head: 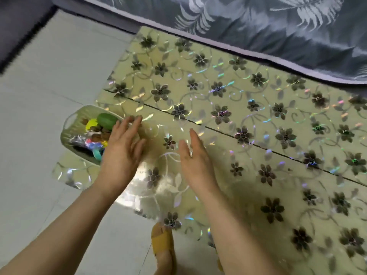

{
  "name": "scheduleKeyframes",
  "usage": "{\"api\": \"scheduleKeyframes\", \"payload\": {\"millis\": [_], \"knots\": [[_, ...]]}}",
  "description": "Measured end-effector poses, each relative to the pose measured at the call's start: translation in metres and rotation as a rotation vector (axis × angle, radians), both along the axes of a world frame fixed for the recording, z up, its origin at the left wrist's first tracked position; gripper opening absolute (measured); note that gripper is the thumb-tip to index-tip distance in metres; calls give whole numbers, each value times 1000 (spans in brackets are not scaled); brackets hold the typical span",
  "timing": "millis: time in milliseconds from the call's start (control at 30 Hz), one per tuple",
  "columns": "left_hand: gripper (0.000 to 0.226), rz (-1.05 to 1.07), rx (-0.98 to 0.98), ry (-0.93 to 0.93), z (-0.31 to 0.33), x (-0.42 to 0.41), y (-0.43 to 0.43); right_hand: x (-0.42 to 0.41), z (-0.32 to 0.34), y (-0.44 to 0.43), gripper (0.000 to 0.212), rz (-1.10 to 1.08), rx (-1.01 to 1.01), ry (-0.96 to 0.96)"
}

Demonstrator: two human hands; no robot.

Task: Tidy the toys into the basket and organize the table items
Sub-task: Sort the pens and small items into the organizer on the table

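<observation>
1. The basket (79, 120) sits at the table's (258, 135) left edge, with toys (107, 120) piled inside.
2. The left hand (124, 147), fingers straight, is by the basket's right side.
3. The right hand (195, 157), fingers straight and together, holds nothing.

Pale tiled floor (39, 92) on the left, grey leaf-print bedding (258, 26) along the top, light glinting off the flowered tabletop (268, 120)

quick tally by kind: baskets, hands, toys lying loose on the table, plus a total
basket: 1
hands: 2, left hand and right hand
loose toys on the table: 0
total: 3
The toys inside the basket are too jumbled to count.
</observation>
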State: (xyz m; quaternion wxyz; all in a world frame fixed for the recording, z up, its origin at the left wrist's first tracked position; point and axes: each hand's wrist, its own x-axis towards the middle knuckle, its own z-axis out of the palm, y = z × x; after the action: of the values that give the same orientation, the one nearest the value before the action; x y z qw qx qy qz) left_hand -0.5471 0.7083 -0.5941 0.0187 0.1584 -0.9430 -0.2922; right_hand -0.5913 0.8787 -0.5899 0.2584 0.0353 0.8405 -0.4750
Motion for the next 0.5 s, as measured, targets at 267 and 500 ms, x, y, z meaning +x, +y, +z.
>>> {"api": "scheduleKeyframes", "payload": {"millis": [267,500], "knots": [[54,135,-131,10,-7,28,-121,27,-10,-127,51,272,87,168],[64,219,-115,-174,-52,28,-184,41,-25,-177,93,260,208,75]]}}
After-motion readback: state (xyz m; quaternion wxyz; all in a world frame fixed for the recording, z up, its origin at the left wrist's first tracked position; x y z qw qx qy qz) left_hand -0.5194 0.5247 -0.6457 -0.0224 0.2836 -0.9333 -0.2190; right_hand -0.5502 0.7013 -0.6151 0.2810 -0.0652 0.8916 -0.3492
